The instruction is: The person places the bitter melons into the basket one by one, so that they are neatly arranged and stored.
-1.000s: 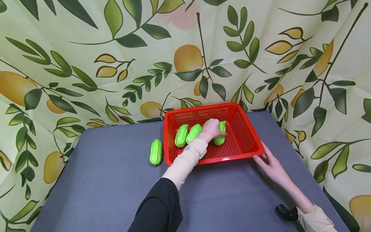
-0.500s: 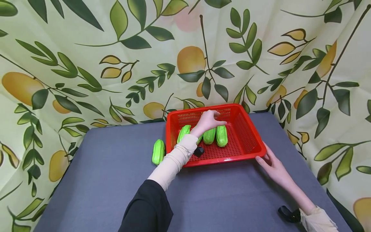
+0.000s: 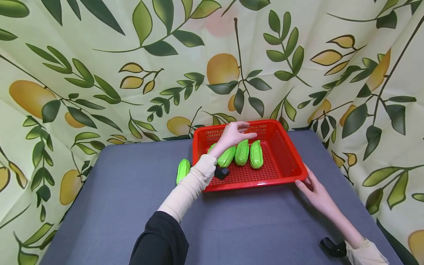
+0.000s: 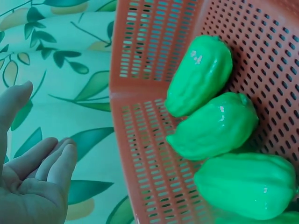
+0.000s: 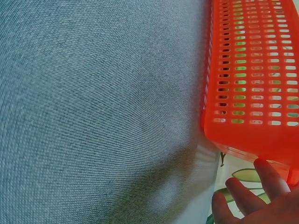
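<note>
In the head view a red mesh basket (image 3: 281,147) stands at the back of the table. Inside it several bright green, ridged gourds, like bitter melons, lie side by side; the rightmost gourd (image 3: 256,154) shows whole, while the leftmost is partly behind my left wrist. My left hand (image 3: 232,135) hovers over the basket's left half, thumb and fingers apart, holding nothing. The left wrist view shows that empty hand (image 4: 39,179) beside the gourds (image 4: 215,126). My right hand (image 3: 316,193) touches the basket's right front corner; in the right wrist view its fingers (image 5: 245,198) are spread.
Another green gourd (image 3: 183,170) lies on the grey table (image 3: 132,206) left of the basket, partly behind the left sleeve. A fruit-and-leaf patterned cloth (image 3: 185,40) hangs close behind the table and at its sides.
My left hand has let go of the rightmost gourd, which stays in the basket, and has drawn up and left. My right hand stays at the basket's corner.
</note>
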### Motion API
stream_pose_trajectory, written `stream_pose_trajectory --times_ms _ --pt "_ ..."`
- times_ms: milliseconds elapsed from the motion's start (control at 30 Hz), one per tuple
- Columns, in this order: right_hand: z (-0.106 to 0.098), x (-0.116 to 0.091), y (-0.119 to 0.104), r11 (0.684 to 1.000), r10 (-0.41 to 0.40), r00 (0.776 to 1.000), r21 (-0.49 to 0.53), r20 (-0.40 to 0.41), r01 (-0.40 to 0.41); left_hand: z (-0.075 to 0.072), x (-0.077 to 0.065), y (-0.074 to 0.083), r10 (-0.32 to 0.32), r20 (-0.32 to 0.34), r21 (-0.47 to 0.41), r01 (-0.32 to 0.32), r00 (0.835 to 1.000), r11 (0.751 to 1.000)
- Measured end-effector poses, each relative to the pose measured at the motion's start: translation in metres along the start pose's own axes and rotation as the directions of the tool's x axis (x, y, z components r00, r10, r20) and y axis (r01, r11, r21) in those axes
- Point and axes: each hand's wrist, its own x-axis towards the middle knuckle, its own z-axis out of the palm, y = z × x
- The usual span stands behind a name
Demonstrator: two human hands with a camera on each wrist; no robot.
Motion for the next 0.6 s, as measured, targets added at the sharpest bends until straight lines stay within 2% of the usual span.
stream_pose_trajectory --times_ms 233,600 --pt "-0.001 0.001 -0.002 0.999 0.02 1.0 -0.025 0.012 -0.02 -0.007 -0.007 -0.006 0.005 -0.012 -0.063 -0.006 1.0 0.998" --pt "-0.001 0.001 -0.001 1.0 0.018 1.0 -0.014 0.012 -0.017 -0.031 -0.029 -0.014 0.008 -0.03 -0.143 -0.013 1.0 0.99"
